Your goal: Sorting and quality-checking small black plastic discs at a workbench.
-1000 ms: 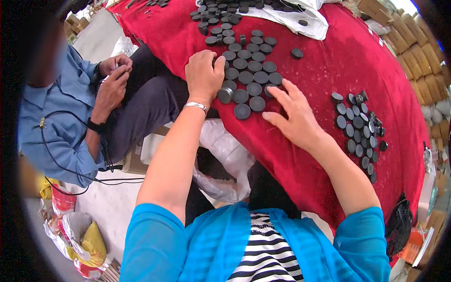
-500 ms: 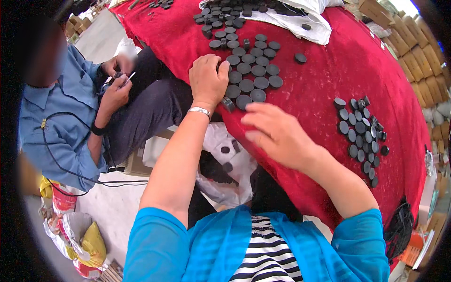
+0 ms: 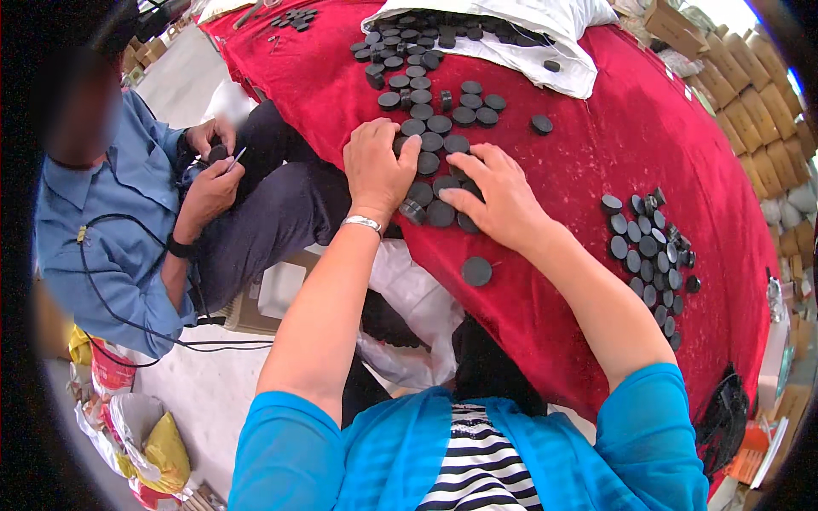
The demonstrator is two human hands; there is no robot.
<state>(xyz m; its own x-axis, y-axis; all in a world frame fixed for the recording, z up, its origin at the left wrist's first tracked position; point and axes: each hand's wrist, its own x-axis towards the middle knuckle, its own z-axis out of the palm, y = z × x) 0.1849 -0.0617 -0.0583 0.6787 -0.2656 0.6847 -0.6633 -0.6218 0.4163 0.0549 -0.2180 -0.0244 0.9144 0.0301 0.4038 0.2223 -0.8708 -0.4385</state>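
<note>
The left hand (image 3: 375,170) lies at the left edge of a loose patch of black discs (image 3: 428,163), its fingers close together and its thumb held apart, with 1 disc showing in the gap between them. The right hand (image 3: 501,198) is at the right side of the same patch, fingers a little spread and bent over some discs, thumb reaching left; whether its fingertips pinch any cannot be told. Most of the patch lies between the 2 hands and beyond them on the red cloth (image 3: 588,179), while 1 single disc (image 3: 476,272) lies nearer the person, below the right hand. A second cluster (image 3: 648,247) lies well apart to the right. At the far side, a white sack (image 3: 567,75) lies open with many discs in its mouth and 1 on its flap. Below the cloth's edge, a white plastic bag (image 3: 422,285) hangs open, its dark inside too unclear to read.
</note>
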